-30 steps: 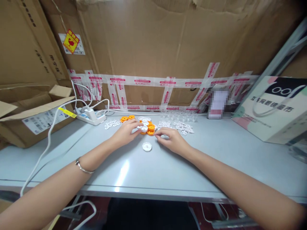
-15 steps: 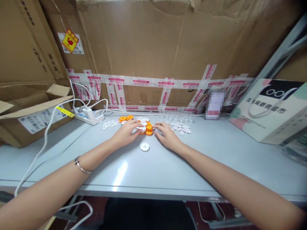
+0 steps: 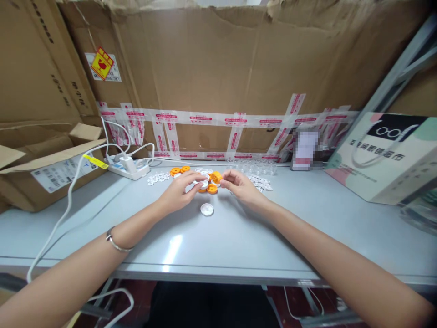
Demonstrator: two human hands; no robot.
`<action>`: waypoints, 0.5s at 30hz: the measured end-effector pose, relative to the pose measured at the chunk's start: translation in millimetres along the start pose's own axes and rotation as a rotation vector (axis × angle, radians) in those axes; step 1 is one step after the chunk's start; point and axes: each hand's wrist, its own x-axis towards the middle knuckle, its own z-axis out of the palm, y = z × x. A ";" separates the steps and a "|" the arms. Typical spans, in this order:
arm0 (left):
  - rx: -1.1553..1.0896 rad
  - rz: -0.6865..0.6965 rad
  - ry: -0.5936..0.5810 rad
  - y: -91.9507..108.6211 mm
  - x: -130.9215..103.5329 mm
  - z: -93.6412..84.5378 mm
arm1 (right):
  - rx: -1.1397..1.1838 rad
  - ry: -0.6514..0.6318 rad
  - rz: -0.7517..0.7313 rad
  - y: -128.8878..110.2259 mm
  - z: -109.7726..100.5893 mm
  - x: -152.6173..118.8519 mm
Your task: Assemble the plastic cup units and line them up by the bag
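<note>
Orange wheel [image 3: 216, 177] sits pinched in my right hand [image 3: 243, 188]; I should press lightly, steadily (I can't tell whether my left hand [image 3: 175, 191] holds the white wheel [image 3: 204, 185]).

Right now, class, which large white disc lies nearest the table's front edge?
The white disc lying alone, nearer that edge than the left hand and right hand; the other large white discs are grouped farther back with the orange discs.
</note>
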 end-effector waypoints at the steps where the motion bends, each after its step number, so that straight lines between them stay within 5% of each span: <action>1: -0.048 -0.014 0.003 2.5 -0.1 -0.9 | 0.120 -0.072 0.055 -2.6 1.1 -1.5; 5: -0.243 -0.112 -0.067 10.8 0.6 -4.2 | 0.310 -0.236 0.178 -7.0 5.4 -8.1; 15: -0.445 -0.289 -0.160 1.4 0.4 0.4 | 0.301 -0.237 0.163 -7.2 11.2 -11.4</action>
